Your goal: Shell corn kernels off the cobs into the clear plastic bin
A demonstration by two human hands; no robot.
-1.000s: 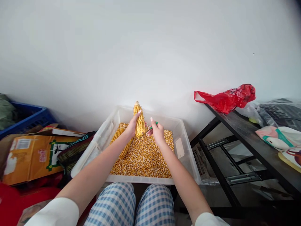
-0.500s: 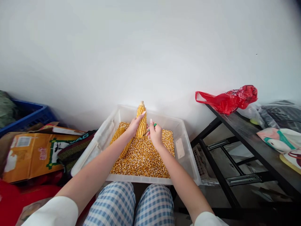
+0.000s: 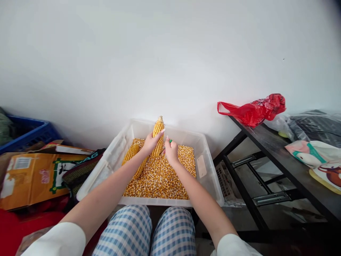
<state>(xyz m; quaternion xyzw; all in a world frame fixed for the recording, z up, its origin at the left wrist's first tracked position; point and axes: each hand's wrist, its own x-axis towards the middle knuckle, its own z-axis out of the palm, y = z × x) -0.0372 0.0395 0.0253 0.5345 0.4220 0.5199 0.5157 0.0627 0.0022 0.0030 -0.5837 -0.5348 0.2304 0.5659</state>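
Note:
An ear of dried yellow corn [image 3: 158, 133] stands nearly upright, tilted slightly right at the top, with my left hand [image 3: 151, 143] wrapped round its side. My right hand [image 3: 171, 151] is closed on a thin green-handled tool [image 3: 171, 141]. The tool's slim shaft points at the lower right side of the ear; whether its tip touches the kernels I cannot tell. Under both hands, loose corn kernels [image 3: 160, 185] cover the floor of a translucent plastic bin [image 3: 210, 167]. More whole ears [image 3: 130, 153] lie on the kernels at the left, partly hidden by my left forearm.
Right of the bin stands a black metal-framed table [image 3: 274, 149] bearing a red plastic bag [image 3: 253, 111] and other packages. At the left are an orange cardboard box [image 3: 34, 177], a dark mesh bag [image 3: 80, 174] and a blue crate [image 3: 34, 133]. A white wall [image 3: 170, 64] rises behind.
The view has shifted slightly, so most things sit a little further left. My right hand has turned, and less of the tool's green handle shows. My left hand keeps its hold on the ear.

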